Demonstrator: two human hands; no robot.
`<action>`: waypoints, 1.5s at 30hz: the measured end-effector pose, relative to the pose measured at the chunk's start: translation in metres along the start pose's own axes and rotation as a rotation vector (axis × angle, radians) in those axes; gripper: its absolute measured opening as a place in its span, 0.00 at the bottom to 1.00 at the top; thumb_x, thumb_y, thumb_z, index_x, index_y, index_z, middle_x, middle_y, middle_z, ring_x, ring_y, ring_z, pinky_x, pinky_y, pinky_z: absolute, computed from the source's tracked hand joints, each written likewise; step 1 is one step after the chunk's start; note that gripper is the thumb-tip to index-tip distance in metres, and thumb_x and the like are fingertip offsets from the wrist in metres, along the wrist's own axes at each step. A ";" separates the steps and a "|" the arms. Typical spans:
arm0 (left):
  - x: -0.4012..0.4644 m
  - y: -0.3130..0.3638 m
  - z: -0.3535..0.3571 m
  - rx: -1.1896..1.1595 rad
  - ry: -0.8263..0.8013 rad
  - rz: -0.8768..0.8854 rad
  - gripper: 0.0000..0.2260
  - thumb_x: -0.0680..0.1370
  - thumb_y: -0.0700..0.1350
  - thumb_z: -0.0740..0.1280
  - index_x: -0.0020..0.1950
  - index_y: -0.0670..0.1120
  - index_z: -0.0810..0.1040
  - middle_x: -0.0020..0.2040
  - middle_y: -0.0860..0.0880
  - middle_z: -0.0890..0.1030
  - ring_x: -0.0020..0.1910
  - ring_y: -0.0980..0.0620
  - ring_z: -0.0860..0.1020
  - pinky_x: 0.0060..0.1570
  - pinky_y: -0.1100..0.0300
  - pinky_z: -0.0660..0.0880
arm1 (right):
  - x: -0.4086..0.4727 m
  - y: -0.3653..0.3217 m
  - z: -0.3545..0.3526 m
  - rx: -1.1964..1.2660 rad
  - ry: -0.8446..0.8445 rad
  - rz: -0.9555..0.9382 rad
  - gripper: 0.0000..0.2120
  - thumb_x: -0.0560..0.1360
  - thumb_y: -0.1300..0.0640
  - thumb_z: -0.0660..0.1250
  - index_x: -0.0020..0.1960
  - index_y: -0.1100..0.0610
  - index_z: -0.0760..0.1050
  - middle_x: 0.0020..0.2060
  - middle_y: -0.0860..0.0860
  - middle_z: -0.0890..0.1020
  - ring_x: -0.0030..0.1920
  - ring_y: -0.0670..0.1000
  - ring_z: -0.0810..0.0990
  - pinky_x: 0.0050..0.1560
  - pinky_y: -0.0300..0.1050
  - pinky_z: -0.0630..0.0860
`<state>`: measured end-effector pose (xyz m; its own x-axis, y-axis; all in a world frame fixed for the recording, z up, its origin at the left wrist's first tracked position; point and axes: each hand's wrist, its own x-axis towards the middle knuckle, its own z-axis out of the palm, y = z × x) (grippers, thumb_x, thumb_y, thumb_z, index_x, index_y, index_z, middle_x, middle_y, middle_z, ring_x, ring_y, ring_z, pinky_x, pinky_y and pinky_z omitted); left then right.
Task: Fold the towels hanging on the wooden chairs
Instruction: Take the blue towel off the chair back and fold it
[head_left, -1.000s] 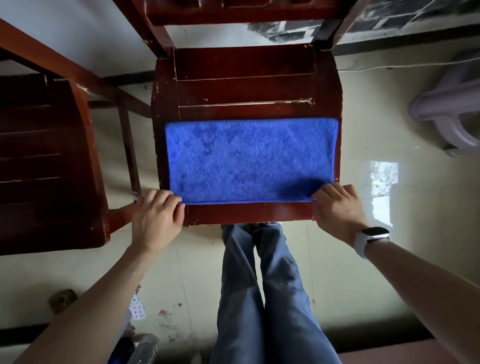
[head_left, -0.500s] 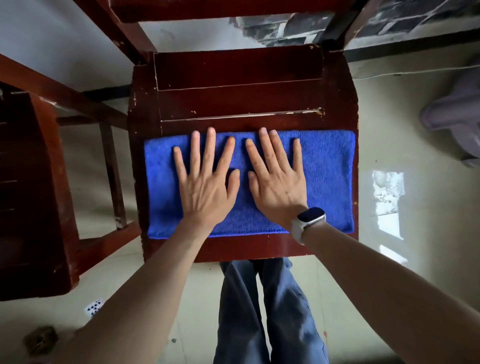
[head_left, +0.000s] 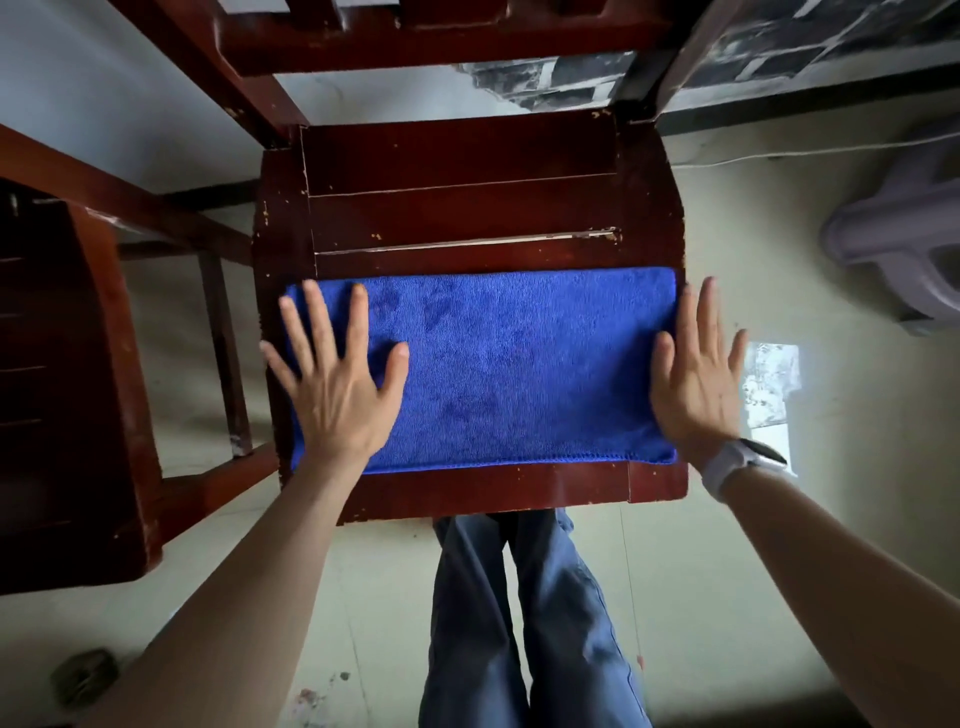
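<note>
We see a blue towel (head_left: 519, 364) lying flat as a folded rectangle on the front half of a wooden chair seat (head_left: 462, 208), its near hem running just inside the seat's front edge and its short ends reaching almost to the seat's left and right edges. Our left hand (head_left: 337, 384) lies palm down on the towel's left end, fingers straight and fanned apart, the outer fingers overhanging the left edge of the cloth. Our right hand (head_left: 693, 379) lies flat at the towel's right end, fingers straight and close together, partly past the seat's right edge; it pinches nothing. A pale-strapped watch (head_left: 737, 465) sits on that wrist.

Around the seat, a second dark wooden chair (head_left: 67, 389) stands just beside the left edge, its rail crossing toward the back left corner. A pale plastic stool (head_left: 898, 234) stands well apart on the right, on a glossy light floor (head_left: 841, 519), and a thin white cable (head_left: 779, 156) runs along the wall base. Our legs in blue jeans (head_left: 524, 623) show below the front edge.

The towel is plush microfibre with darker brushed patches and a stitched hem. The seat is reddish-brown lacquered slats, chipped along the edges, with a pale gap between two boards.
</note>
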<state>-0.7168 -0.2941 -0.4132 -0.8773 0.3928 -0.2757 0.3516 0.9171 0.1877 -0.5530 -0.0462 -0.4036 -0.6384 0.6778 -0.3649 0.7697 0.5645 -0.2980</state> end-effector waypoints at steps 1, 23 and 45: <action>-0.004 0.001 -0.002 -0.008 -0.005 -0.004 0.31 0.75 0.62 0.51 0.75 0.52 0.53 0.76 0.40 0.49 0.74 0.38 0.44 0.66 0.32 0.42 | -0.007 0.003 -0.005 0.037 0.026 -0.006 0.24 0.80 0.56 0.52 0.74 0.58 0.54 0.75 0.57 0.55 0.75 0.54 0.53 0.73 0.57 0.47; -0.060 -0.009 -0.017 -0.067 -0.333 -0.067 0.30 0.76 0.58 0.60 0.75 0.57 0.50 0.77 0.47 0.42 0.74 0.41 0.39 0.67 0.33 0.48 | -0.021 -0.049 -0.033 0.404 -0.083 0.529 0.08 0.70 0.63 0.62 0.33 0.58 0.67 0.28 0.52 0.69 0.35 0.55 0.67 0.31 0.43 0.62; -0.066 -0.014 -0.036 -0.885 -0.004 -0.814 0.13 0.74 0.47 0.67 0.55 0.42 0.78 0.46 0.44 0.82 0.48 0.45 0.78 0.48 0.60 0.69 | 0.028 -0.234 0.010 -0.317 -0.266 -0.454 0.19 0.77 0.52 0.58 0.66 0.55 0.68 0.63 0.56 0.72 0.65 0.58 0.66 0.61 0.55 0.62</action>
<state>-0.6751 -0.3351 -0.3633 -0.7366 -0.2780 -0.6165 -0.6523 0.5329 0.5390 -0.7515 -0.1641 -0.3530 -0.8480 0.2191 -0.4826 0.3563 0.9097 -0.2132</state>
